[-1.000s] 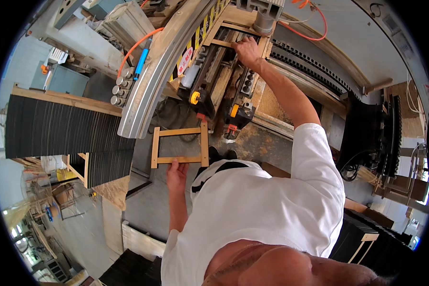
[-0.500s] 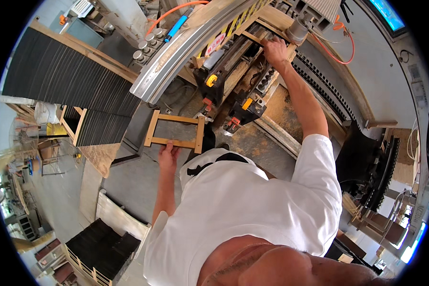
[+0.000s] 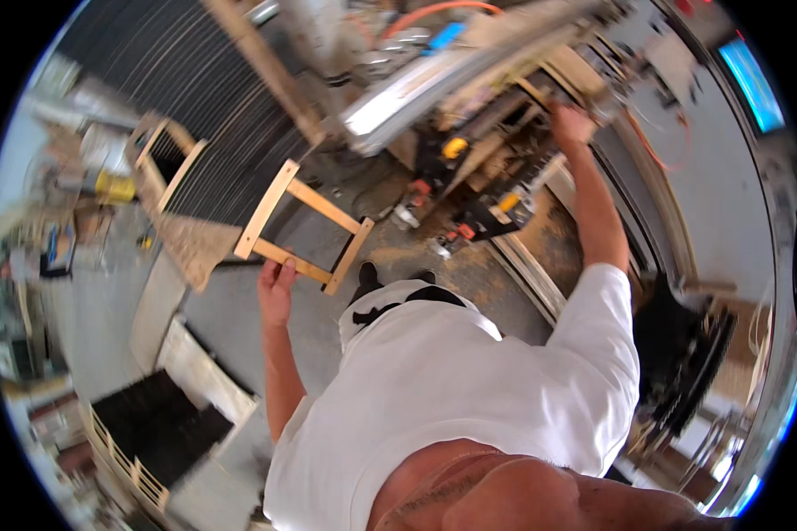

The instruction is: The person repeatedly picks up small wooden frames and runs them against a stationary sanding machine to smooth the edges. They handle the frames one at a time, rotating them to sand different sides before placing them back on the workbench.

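Observation:
My left hand (image 3: 275,290) grips a small light-wood frame (image 3: 308,267) by its lower rail, thumb on top. The frame is a four-sided open rectangle with two longer side pieces, held tilted in the air left of the machine. My right arm reaches far forward to the woodworking machine (image 3: 483,217). There my right hand (image 3: 573,126) is closed at the end of narrow wooden pieces (image 3: 531,91) lying at the machine's far end. Blur and the hand itself hide what its fingers grip.
A tall stack of dark curved slats (image 3: 230,115) stands at the left, with another wooden frame (image 3: 170,164) on its near end. A silver curved guard rail (image 3: 416,93) spans the machine. Sawdust (image 3: 549,234) covers its bed. A black-topped stack (image 3: 159,425) sits lower left.
The view has swung, shifting the surroundings. My left hand has moved left with the wooden frame, which is now more tilted. My right hand stays at the machine's far end.

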A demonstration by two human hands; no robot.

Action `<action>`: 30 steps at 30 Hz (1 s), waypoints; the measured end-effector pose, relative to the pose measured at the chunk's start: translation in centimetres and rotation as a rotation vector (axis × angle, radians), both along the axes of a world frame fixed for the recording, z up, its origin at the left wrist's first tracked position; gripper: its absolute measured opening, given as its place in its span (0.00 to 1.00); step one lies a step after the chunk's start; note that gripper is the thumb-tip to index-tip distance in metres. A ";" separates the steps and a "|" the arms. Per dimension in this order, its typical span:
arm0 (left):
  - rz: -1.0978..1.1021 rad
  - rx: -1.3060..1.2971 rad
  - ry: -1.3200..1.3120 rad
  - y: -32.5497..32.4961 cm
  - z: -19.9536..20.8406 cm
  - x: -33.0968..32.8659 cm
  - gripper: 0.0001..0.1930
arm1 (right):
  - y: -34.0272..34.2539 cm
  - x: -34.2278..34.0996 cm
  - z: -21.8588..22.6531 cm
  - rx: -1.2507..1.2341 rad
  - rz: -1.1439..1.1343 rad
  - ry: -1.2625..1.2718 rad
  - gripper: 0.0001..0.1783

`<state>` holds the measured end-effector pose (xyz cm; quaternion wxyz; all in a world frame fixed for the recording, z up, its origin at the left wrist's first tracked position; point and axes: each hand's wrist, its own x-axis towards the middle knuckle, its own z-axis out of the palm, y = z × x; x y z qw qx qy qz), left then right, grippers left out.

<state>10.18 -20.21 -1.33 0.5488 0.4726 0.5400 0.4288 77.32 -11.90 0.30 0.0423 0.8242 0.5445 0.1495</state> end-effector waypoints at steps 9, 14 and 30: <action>0.339 0.170 -0.198 9.0 5.2 -20.8 0.12 | -0.3 -9.4 4.9 0.499 0.054 0.198 0.17; 0.378 0.172 -0.284 21.6 5.9 -29.2 0.13 | -1.9 -25.0 7.4 0.866 0.273 0.713 0.12; 0.311 0.443 0.545 34.8 4.2 -26.7 0.20 | -13.4 -44.0 -7.5 0.384 -0.045 1.071 0.10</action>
